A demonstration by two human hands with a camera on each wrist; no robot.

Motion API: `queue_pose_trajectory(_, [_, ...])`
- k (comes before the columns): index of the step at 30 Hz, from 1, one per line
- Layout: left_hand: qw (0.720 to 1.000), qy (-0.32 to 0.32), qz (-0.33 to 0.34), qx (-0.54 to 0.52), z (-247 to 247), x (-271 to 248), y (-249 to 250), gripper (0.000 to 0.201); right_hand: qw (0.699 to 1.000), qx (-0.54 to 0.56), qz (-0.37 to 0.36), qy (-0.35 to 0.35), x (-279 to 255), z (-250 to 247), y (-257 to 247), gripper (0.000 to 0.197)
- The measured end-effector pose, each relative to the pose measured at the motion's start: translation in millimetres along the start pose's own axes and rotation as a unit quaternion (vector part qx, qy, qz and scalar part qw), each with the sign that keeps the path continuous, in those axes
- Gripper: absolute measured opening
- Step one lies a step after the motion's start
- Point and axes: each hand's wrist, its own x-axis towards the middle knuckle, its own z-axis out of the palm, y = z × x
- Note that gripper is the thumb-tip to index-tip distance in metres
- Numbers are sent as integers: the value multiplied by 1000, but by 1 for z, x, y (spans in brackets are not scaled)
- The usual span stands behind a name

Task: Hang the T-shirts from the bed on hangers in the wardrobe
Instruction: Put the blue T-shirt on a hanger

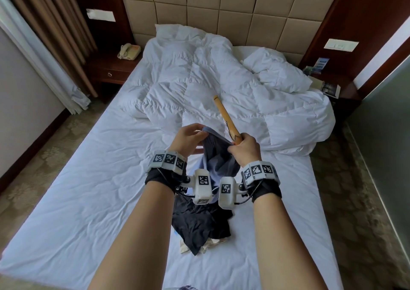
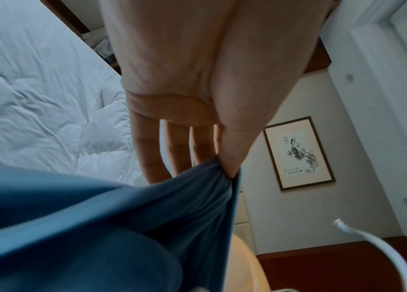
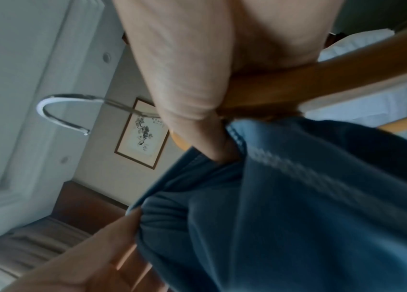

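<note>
Showing two bare hands raised over a white-sheeted bed (image 1: 93, 192), both working on one garment. The left hand (image 1: 188, 139) pinches a gathered hem of the soft blue knit T-shirt (image 1: 218, 156) between thumb and forefinger; in the left wrist view the remaining fingers (image 2: 147, 156) extend straight behind the bunched cloth (image 2: 127, 227). The right hand (image 1: 245, 148) is curled round the pale wooden hanger (image 1: 224, 114), pressing the shirt's stitched edge (image 3: 297, 177) against the smooth, rounded wood (image 3: 322, 83); its thumb is tucked into the fabric. One arm of the hanger rises obliquely beyond the knuckles, and its curved metal hook (image 3: 57, 110) stands clear to one side in the right wrist view. The shirt is stretched between the hands, its lower part hanging down between the wrists. Beneath it on the sheet lies a crumpled dark T-shirt (image 1: 199, 225), with a corner of cream-coloured cloth (image 1: 208, 244) showing under it. A quilted white duvet (image 1: 221, 85) is heaped at the head of the bed, below a padded beige headboard (image 1: 221, 5) of square panels. A cream telephone (image 1: 128, 51) rests on a dark wooden nightstand (image 1: 111, 72) at the left. A framed ink painting (image 2: 299, 153) hangs on the wall.
</note>
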Motion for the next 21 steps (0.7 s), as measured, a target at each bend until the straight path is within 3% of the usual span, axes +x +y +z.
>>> queue_pose_trajectory(6, [994, 100, -18, -31, -3, 3, -5, 9, 998, 0, 53, 44, -2, 3, 9, 13])
queue_pose_trajectory(13, [973, 227, -44, -8, -14, 13, -20, 23, 992, -31, 53, 111, -4, 4, 9, 21])
queue_pose_trajectory(18, [971, 215, -63, 86, -16, 15, -18, 20, 996, 16, 20, 81, -3, 0, 5, 12])
queue_pose_trajectory(21, [968, 164, -21, 189, -9, 12, -17, 21, 997, 63, -4, 54, -5, 2, 0, 9])
